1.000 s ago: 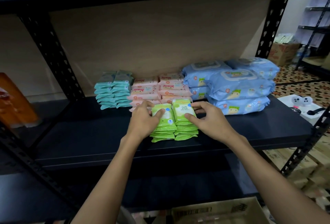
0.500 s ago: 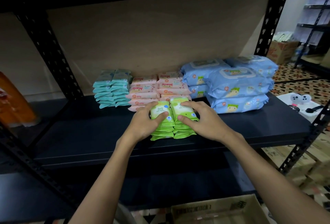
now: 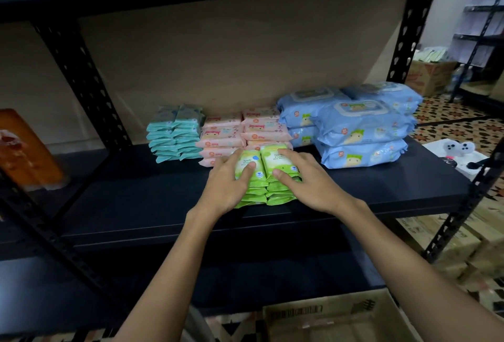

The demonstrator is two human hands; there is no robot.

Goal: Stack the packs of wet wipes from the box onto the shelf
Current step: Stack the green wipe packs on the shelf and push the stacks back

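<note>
Two stacks of green wet wipe packs [image 3: 266, 180] stand side by side near the front of the dark shelf board [image 3: 136, 199]. My left hand [image 3: 225, 186] grips the left stack, with its thumb on the top pack and its fingers round the left side. My right hand [image 3: 311, 180] grips the right stack the same way from the right. Behind the green stacks are stacks of pink packs [image 3: 226, 134], with teal packs [image 3: 176, 134] to their left and large blue packs [image 3: 360, 128] to their right.
An open cardboard box [image 3: 335, 320] sits on the floor below the shelf. An orange object [image 3: 24, 150] leans at the far left. Black perforated shelf posts [image 3: 81, 74] frame the bay. A white device [image 3: 458, 156] lies beyond the shelf's right end.
My right hand has slid from the side of the right green stack further onto its top. My left hand stays on the left stack. The stacks have barely shifted.
</note>
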